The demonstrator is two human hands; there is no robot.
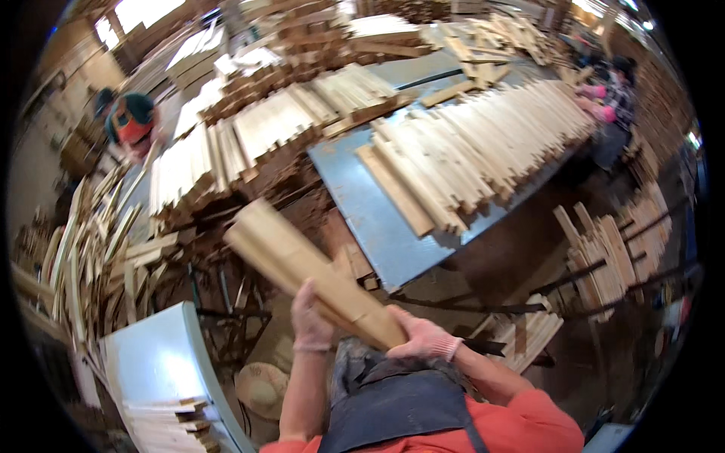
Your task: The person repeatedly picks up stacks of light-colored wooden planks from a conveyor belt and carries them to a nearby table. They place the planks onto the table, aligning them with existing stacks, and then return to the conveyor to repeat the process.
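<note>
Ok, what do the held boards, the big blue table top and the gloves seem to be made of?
Boards: bare wood, probably unvarnished; pale tan, with faint lengthwise streaks.
Table top: perhaps painted metal or laminate; smooth, blue-grey, with a slight sheen.
Gloves: likely knitted fabric, pinkish; the right cuff looks ribbed. Any coating is unclear.

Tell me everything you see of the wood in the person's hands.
The wood is pale, long and straight-edged; lengthwise lines suggest several boards together, count unclear. It slants, far end toward the upper left, left of and below the blue table's near corner in the picture. The gloved left hand grips its left side; the gloved right hand its near end.
</note>
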